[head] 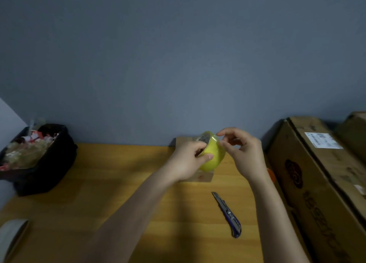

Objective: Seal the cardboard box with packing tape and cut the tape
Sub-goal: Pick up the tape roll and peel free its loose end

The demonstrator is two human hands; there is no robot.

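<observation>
A yellow roll of packing tape point(213, 155) is held above a small cardboard box point(204, 177) that sits at the far middle of the wooden table point(99, 183). My left hand point(188, 159) grips the roll, thumb on its outer face and fingers in its core. My right hand point(244, 150) is at the roll's upper right edge, thumb and forefinger pinching at the tape's surface there. The box is mostly hidden behind my hands and the roll. A blue utility knife point(227, 215) lies on the table in front of the box, blade end pointing away from me.
A black bin point(49, 163) full of paper and tape scraps stands at the left back. Large cardboard boxes point(320, 183) line the right side. Another tape roll point(11, 237) lies at the near left edge. A grey wall rises behind the table.
</observation>
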